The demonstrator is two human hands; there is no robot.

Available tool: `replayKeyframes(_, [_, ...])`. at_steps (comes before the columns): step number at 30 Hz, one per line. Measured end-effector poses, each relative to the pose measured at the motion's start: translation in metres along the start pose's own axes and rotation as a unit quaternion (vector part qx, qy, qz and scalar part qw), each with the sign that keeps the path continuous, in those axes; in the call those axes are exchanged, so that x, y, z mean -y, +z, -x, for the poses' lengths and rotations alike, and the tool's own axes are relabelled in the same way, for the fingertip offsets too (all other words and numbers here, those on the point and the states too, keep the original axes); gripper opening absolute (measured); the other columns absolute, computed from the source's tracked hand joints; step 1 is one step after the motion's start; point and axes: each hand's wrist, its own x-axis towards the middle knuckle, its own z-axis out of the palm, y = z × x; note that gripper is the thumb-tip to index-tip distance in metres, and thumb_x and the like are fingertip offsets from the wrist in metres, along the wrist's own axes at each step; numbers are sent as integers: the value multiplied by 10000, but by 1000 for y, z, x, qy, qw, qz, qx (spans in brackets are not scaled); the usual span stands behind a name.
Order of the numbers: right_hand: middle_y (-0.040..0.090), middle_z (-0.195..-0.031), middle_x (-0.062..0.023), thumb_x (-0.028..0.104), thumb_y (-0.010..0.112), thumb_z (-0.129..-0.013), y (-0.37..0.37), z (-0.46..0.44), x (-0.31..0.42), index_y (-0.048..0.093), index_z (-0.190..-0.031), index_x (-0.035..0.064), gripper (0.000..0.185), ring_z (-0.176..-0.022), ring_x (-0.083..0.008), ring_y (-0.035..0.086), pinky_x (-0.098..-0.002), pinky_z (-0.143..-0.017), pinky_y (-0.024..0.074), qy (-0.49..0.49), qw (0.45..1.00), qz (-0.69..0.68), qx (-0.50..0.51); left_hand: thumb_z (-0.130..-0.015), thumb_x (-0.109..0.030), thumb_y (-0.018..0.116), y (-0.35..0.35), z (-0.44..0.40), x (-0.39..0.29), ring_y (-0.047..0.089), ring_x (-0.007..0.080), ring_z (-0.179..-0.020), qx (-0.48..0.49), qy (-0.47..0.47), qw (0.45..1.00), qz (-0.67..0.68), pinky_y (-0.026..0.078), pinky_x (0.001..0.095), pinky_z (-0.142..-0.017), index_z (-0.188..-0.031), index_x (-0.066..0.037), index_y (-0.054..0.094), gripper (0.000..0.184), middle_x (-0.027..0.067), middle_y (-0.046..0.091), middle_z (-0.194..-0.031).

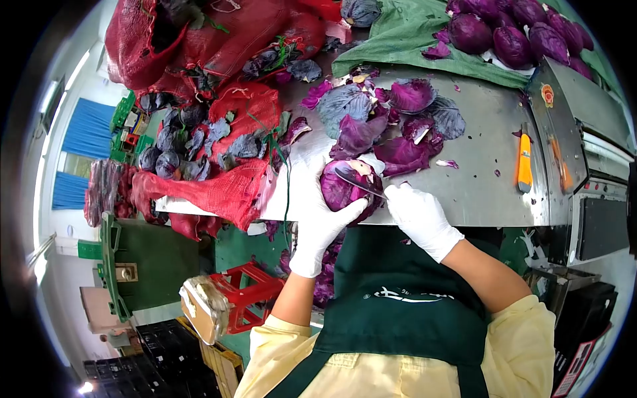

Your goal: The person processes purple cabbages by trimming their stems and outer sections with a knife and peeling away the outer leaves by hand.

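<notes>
- I'm seeing loose purple leaves [401,156] lying in a heap just beyond the hands, crowding the far side of the work.
- On the left, red mesh sacks [225,189] are spreading over the table [481,189], with dark cabbages [166,162] sitting among them.
- At the far right, peeled cabbages [471,33] are resting on a green cloth [391,50].
- My left hand [314,212], white-gloved, is curling around a purple cabbage [337,192] near the table's front edge, thumb pressing its near side.
- My right hand [419,217], also gloved, is closing round a knife [357,183], its curved blade lying against the cabbage.
- Bare steel is stretching rightward from the leaves to an orange-handled tool [524,162]; the front edge is running close before the apron [405,305].
</notes>
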Motion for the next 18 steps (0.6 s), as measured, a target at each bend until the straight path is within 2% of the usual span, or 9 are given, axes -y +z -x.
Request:
replayKeyframes(2, [605,-778,-116,103,597,-876,-1,-3,-3,544,-951,83,95,-659,-269,668,-393,-542,543,-41,997,-4,-71,-684,-265,912,2,-1,-6,484,274,-1326,1,27,999,-32,369,377,-1143,-1480,36,365,1012,185,476,-1418])
replayKeyframes(4, [598,-777,-126,103,606,-884,2,-3,-4,548,-959,71,100,-625,-281,653,-398,-527,531,-29,998,-14,-62,-678,-255,914,4,-1,-2,484,271,-1327,1,22,999,-26,371,376,-1143,-1477,33,367,1011,180,477,-1420])
replayKeyframes(6, [590,-775,-136,102,615,-892,5,-2,-4,552,-967,58,107,-591,-294,639,-404,-511,519,-17,998,-26,-53,-665,-255,920,4,-1,2,483,271,-1330,0,-26,999,28,370,378,-1144,-1473,29,374,1015,173,476,-1426])
replayKeyframes(9, [595,-776,-138,105,607,-898,7,-4,-4,550,-974,61,105,-597,-292,644,-400,-510,518,-25,998,-7,-49,-660,-255,923,4,-3,-5,483,276,-1332,2,6,999,-34,370,380,-1145,-1466,31,380,1013,177,474,-1431])
replayKeyframes(12, [593,-768,-136,107,602,-900,9,-6,-4,550,-970,65,96,-600,-291,646,-404,-508,517,-19,1000,-1,-23,-660,-255,923,6,-3,-11,482,282,-1336,-4,19,998,-57,369,381,-1146,-1463,31,384,1008,184,474,-1434])
replayKeyframes(14, [580,-749,-132,103,605,-894,13,-6,-4,542,-959,74,95,-588,-290,644,-409,-501,516,-16,999,4,-40,-653,-255,927,7,-4,-10,475,290,-1344,-10,17,999,-49,365,383,-1149,-1460,31,389,1011,191,472,-1437])
replayKeyframes(16, [579,-744,-128,102,610,-888,13,-9,-5,539,-964,76,107,-589,-288,645,-412,-500,517,-17,999,12,-40,-673,-259,905,9,-5,-12,505,266,-1242,-16,17,999,-29,377,407,-1110,-1418,3,401,938,144,500,-1299])
replayKeyframes(18, [579,-740,-123,102,615,-883,15,-11,-6,537,-968,77,118,-590,-287,647,-415,-499,517,-16,999,20,-41,-672,-264,907,13,-2,10,508,270,-1239,-3,-19,1000,19,380,406,-1107,-1417,5,399,941,147,501,-1298])
